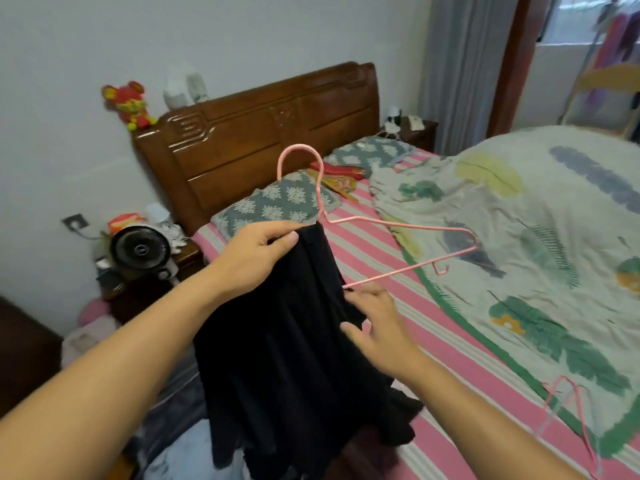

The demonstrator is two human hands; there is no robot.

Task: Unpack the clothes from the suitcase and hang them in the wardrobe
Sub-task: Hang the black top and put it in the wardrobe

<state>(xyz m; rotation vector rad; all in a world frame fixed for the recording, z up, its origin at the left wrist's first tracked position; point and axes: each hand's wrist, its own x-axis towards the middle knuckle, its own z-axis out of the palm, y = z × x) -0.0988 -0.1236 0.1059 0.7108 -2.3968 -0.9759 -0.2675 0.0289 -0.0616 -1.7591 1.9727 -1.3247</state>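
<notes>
At far left, a small black fan sits on a nightstand beside the wooden headboard. Your left hand pinches the top edge of a black garment, holding it up against a pink wire hanger whose hook points upward. The garment hangs down between your forearms. Your right hand, blurred, lies against the cloth's right edge with loosely spread fingers, just below the hanger's bar. Further right lies the bed with a floral quilt.
</notes>
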